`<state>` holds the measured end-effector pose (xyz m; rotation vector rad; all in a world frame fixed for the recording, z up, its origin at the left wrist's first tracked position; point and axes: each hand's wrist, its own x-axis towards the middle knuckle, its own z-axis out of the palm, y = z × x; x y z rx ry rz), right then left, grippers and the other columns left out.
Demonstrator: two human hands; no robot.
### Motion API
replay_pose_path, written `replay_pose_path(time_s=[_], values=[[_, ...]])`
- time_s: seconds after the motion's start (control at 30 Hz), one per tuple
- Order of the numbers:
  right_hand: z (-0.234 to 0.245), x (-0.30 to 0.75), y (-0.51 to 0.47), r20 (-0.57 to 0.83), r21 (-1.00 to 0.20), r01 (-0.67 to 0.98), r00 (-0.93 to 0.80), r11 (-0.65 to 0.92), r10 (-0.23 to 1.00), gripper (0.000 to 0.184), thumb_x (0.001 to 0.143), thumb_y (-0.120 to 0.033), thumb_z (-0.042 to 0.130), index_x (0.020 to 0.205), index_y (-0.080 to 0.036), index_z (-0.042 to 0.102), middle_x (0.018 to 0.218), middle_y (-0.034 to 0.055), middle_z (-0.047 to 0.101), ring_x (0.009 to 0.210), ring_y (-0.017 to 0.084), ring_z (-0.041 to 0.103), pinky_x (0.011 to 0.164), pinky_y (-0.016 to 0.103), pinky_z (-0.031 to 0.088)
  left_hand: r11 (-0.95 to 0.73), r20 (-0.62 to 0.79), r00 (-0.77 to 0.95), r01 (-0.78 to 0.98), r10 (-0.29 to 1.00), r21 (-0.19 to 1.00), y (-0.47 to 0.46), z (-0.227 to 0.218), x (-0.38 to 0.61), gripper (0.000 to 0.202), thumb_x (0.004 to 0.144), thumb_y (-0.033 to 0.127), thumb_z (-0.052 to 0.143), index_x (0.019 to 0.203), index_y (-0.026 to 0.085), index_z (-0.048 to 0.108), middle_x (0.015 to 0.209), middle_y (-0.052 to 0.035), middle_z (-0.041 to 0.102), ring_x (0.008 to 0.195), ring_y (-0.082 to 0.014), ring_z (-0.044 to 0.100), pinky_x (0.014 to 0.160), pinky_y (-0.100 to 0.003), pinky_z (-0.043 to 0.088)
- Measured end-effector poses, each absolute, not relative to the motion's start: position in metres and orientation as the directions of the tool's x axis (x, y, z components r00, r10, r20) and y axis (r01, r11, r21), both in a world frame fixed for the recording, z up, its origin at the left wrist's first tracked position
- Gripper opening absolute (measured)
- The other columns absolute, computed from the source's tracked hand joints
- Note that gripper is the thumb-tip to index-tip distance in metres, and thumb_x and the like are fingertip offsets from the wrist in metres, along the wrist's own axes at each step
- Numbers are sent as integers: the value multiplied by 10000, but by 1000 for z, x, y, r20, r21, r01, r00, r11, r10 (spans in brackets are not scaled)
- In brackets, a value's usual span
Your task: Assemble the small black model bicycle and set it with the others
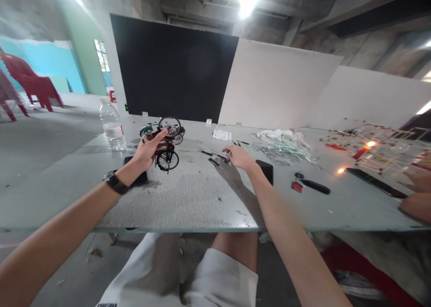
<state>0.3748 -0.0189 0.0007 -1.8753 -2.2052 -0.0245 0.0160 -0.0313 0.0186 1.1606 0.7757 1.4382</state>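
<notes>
Left hand (pixel 150 151) around miniature bicycle (pixel 167 160)

Room on the tabletop (pixel 182 195) between left hand (pixel 148 151) and right hand (pixel 239 158)
Rightward passage is blocked by a black case (pixel 264 171) just beside it.

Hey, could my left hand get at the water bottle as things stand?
Probably yes, once it lets go: the left hand is holding a toy bicycle, but the water bottle stands close by, with nothing visible between them.
</notes>
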Motion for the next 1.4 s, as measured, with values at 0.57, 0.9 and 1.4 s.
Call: replay_pose_path(time_s=[0.57,0.9,1.4], values=[[0,356,-26,-118,-327,931,-211,162,970,189,854,-354,673,886,-185,752,941,117,769,824,234,690,686,306,496,-238,260,35,-305,965,922,-31,19,14,518,744,514,819,1119,169,728,1033,-124,776,835,-240,747,610,-281,572],[-7,334,13,154,-176,957,-204,230,967,206,953,-311,602,1073,-194,720,1138,151,738,1007,302,674,815,356,487,-170,217,123,-309,968,936,-36,23,17,414,785,472,789,1061,171,726,999,-113,775,770,-221,739,605,-282,581],[-6,314,98,-30,-114,955,-278,273,960,148,903,-319,671,906,-196,755,949,127,752,807,225,673,707,303,483,-16,48,115,-264,992,964,-33,16,15,383,737,489,820,932,178,711,904,-110,765,737,-247,729,615,-323,584]])
